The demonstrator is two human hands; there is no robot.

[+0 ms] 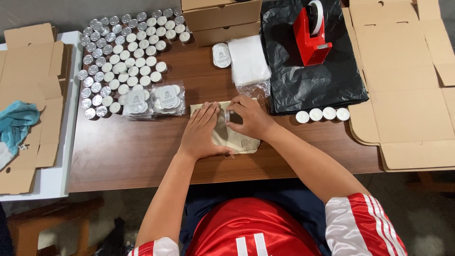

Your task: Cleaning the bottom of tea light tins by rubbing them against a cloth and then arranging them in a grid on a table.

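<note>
Brown wooden table (132, 156), crowded with candles (125, 57), flat cardboard (407, 95), a black bag (313, 71) and red tape dispenser (310, 38). At its middle, left hand (201, 132) presses a beige pouch (237, 140) flat, fingers together; right hand (251, 116) pinches a candle tin (228, 116) at the pouch.

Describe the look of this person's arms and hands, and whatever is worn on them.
Both arms are bare from the short sleeves down. The left hand and right hand wear no gloves, rings or watch that show. The sleeves are shiny red with broad white stripes, matching the red shirt.
</note>
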